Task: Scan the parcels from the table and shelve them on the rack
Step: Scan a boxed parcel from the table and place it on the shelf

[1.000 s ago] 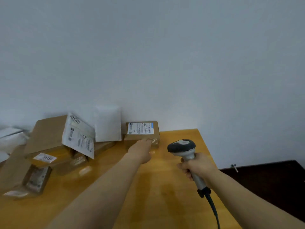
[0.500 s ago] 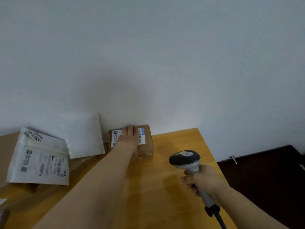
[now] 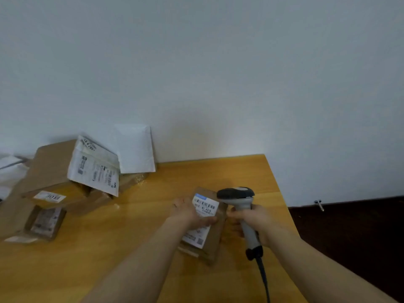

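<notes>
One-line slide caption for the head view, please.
Left hand holds a small labelled parcel beside the barcode scanner gripped in the right hand, above the wooden table.

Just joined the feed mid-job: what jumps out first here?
Centre-right, the left hand holds a small brown parcel, label up, with the right hand raising a grey barcode scanner beside it. A jumbled pile of parcels crowds the table's left end against the wall.

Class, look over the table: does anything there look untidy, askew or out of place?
Yes. The parcels at the back left are heaped: a white mailer leans tilted against a brown box, and another white envelope is propped on the wall. The small box in the left hand looks fine.
</notes>
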Demonstrator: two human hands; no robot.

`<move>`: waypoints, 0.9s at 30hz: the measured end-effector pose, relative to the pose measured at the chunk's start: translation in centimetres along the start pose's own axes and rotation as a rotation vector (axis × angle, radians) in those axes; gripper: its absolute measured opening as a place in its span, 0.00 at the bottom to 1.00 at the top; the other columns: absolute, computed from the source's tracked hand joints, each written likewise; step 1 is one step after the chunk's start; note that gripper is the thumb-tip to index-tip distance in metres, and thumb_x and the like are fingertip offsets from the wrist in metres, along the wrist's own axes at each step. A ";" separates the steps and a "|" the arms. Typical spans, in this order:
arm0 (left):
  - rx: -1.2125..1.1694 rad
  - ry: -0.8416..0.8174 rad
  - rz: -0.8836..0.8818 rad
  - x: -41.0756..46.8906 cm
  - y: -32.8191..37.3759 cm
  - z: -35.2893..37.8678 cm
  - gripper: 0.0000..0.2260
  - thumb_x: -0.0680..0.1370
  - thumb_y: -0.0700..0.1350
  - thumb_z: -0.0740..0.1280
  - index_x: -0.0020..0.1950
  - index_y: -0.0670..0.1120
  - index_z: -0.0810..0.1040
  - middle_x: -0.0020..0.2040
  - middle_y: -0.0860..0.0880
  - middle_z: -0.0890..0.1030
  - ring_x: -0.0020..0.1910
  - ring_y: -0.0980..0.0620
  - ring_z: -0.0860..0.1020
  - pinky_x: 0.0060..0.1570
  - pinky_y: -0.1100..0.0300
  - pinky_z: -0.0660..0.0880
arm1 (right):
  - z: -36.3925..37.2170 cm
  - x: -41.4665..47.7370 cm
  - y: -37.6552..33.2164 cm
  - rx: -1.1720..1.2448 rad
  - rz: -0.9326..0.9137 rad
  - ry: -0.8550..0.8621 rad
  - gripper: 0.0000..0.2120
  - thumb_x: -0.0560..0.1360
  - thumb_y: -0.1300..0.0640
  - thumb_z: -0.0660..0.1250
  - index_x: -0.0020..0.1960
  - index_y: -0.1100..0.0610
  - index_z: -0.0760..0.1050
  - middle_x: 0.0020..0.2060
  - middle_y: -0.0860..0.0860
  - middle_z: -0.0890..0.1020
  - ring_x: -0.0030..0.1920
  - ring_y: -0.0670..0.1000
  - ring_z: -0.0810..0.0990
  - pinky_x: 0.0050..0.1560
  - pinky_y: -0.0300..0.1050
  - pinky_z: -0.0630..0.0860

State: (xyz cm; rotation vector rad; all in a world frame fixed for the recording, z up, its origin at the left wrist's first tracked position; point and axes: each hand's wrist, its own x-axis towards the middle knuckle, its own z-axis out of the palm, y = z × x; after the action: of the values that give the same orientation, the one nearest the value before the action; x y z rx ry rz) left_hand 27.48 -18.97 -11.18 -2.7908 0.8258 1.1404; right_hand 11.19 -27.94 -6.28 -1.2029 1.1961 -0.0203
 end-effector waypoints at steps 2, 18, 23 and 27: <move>-0.292 -0.091 -0.005 -1.8 -1.0 1.7 0.35 0.69 0.68 0.68 0.67 0.47 0.67 0.58 0.47 0.75 0.57 0.47 0.76 0.59 0.50 0.75 | 0.6 -0.5 1.1 0.051 0.030 -0.020 0.15 0.69 0.59 0.76 0.52 0.60 0.76 0.46 0.58 0.82 0.45 0.57 0.81 0.45 0.51 0.78; -1.341 -0.078 0.097 -10.9 -9.7 1.2 0.49 0.60 0.40 0.79 0.75 0.53 0.56 0.55 0.44 0.82 0.51 0.45 0.82 0.49 0.48 0.80 | 3.1 -5.9 0.0 -0.085 -0.201 -0.196 0.24 0.67 0.58 0.77 0.60 0.58 0.75 0.50 0.55 0.82 0.50 0.56 0.79 0.45 0.50 0.77; -1.230 0.141 0.076 -12.4 -10.5 -2.4 0.22 0.67 0.36 0.75 0.57 0.47 0.72 0.50 0.49 0.82 0.51 0.49 0.81 0.37 0.60 0.78 | 3.3 -7.9 -1.0 -0.100 -0.243 -0.415 0.14 0.69 0.60 0.75 0.52 0.62 0.77 0.34 0.54 0.82 0.32 0.52 0.80 0.35 0.45 0.78; -1.208 0.230 0.062 -12.9 -11.2 -3.3 0.19 0.68 0.37 0.75 0.54 0.48 0.74 0.51 0.49 0.81 0.51 0.49 0.79 0.39 0.59 0.77 | 3.4 -9.1 -1.3 -0.156 -0.322 -0.432 0.05 0.70 0.62 0.73 0.41 0.61 0.78 0.25 0.51 0.77 0.24 0.48 0.73 0.28 0.41 0.74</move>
State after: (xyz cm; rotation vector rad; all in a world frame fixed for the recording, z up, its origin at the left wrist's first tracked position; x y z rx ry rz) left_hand 27.28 -3.99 -2.32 -3.8850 0.1811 1.7830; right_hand 10.29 -20.92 0.50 -1.4400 0.6299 0.0890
